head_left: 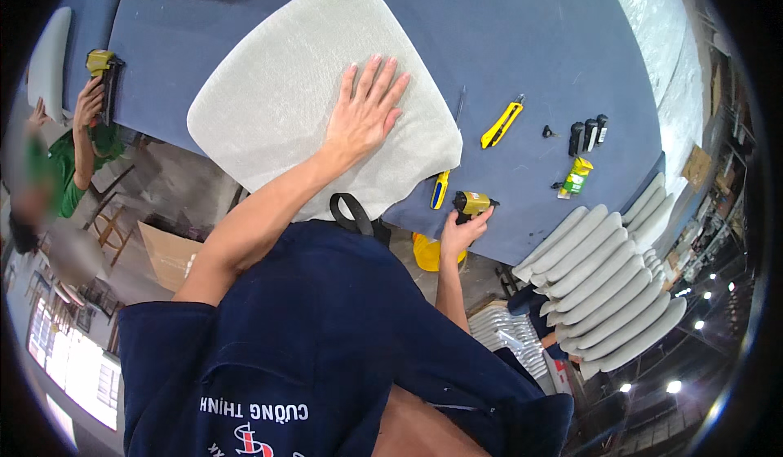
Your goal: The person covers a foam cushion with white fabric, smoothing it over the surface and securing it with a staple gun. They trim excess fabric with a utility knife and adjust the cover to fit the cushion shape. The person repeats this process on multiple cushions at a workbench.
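A light grey fabric seat cushion (277,90) lies in front of me on the blue-grey table, its near edge against my body. My left hand (364,114) rests flat on the cushion with fingers spread. At the table's near edge, right of the cushion, my right hand (465,230) is wrapped round a yellow-and-black staple gun (473,204). Just left of it is a yellow-handled screwdriver (440,189), its shaft passing partly behind the cushion's corner. Farther right lies a yellow utility knife (502,124).
Black cylindrical pieces (589,134) and a small green-yellow packet (577,177) lie on the table's right. Beyond its right edge stands a stack of grey cushions (608,286). At far left, a co-worker in green holds another staple gun (102,66) near a pale cushion (50,61).
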### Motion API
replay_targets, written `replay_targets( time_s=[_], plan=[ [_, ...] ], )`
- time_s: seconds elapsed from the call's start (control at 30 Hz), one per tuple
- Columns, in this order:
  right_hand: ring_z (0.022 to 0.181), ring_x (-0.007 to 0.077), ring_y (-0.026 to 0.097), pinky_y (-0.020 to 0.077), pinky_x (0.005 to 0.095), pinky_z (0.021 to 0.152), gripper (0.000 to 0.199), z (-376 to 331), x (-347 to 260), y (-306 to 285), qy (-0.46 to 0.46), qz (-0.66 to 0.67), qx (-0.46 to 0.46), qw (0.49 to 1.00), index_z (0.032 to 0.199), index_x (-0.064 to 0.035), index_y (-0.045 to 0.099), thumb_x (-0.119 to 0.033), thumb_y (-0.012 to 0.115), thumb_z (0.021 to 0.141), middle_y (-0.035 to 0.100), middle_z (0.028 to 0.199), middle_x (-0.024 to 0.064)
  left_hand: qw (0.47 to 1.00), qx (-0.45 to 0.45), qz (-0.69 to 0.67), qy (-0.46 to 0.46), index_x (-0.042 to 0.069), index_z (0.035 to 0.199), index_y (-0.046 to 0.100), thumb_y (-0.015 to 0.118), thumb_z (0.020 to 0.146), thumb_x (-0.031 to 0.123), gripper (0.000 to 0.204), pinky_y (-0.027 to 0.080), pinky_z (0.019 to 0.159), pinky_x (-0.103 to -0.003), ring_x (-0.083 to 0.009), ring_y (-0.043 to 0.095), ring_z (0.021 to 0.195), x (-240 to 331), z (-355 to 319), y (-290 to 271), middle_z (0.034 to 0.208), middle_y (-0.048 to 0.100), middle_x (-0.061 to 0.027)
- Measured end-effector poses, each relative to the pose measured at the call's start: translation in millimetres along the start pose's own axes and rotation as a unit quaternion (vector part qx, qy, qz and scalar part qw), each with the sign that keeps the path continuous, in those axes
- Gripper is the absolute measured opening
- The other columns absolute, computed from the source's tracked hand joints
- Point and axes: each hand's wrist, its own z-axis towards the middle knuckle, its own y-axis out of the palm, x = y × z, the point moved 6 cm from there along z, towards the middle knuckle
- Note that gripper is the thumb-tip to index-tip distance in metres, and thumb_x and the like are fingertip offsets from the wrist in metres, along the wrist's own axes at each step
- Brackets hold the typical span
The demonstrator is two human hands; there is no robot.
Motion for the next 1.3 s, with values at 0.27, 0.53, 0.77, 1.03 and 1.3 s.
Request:
replay_targets(
  time_s=[0.27,0.53,0.77,1.03,1.3],
  plan=[
    [0.098,0.0339,0.062,0.0515,0.0453,0.094,0.108,19,52,11,0.033,0.048,-0.056,0.997,0.165,-0.0050,0.021,-0.018,0.086,0.080,0.061,0.109,0.0171,0.988,-0.055,-0.067,0.125,0.015,0.170,0.021,0.049,0.106,0.043,0.075,0.008,0.133,-0.054,-0.0322,0.014,0.163,75,-72,37,0.176,0.018,-0.0136],
    [0.056,0.0104,0.054,0.0449,0.0279,0.052,0.020,54,-103,-65,-0.014,0.293,-0.284,0.913,0.115,0.0002,0.063,-0.007,0.069,0.098,0.057,0.070,0.0002,0.974,-0.015,0.129,0.188,0.006,0.167,0.024,0.044,0.102,0.031,0.073,0.009,0.134,-0.052,-0.0330,0.014,0.163,77,-78,43,0.176,0.018,-0.0154],
    [0.050,0.0078,0.050,0.0392,0.0263,0.047,0.014,44,-263,-27,-0.064,0.247,-0.488,0.834,0.102,0.0001,0.070,-0.012,0.070,0.095,0.056,0.064,-0.0017,0.958,-0.043,0.153,0.238,0.005,0.159,0.040,0.042,0.104,0.029,0.061,0.008,0.135,-0.051,-0.0300,0.024,0.161,80,-82,45,0.170,0.034,-0.0115],
    [0.050,0.0098,0.053,0.0396,0.0297,0.046,0.019,53,-259,-18,-0.075,0.176,-0.399,0.897,0.084,-0.0036,0.070,-0.018,0.078,0.093,0.059,0.064,-0.0001,0.974,0.034,0.080,0.211,0.003,0.158,0.044,0.048,0.101,0.032,0.063,0.005,0.135,-0.049,-0.0301,0.025,0.160,75,-83,46,0.169,0.037,-0.0124],
    [0.050,0.0090,0.043,0.0378,0.0273,0.049,0.020,44,-210,-10,-0.029,0.262,-0.412,0.873,0.112,-0.0034,0.067,-0.018,0.070,0.100,0.046,0.065,-0.0037,0.986,0.113,-0.091,0.081,0.018,0.150,0.059,0.045,0.108,0.034,0.047,0.009,0.132,-0.057,-0.0341,0.022,0.161,-124,-3,-56,0.170,0.033,-0.0167]
  ],
)
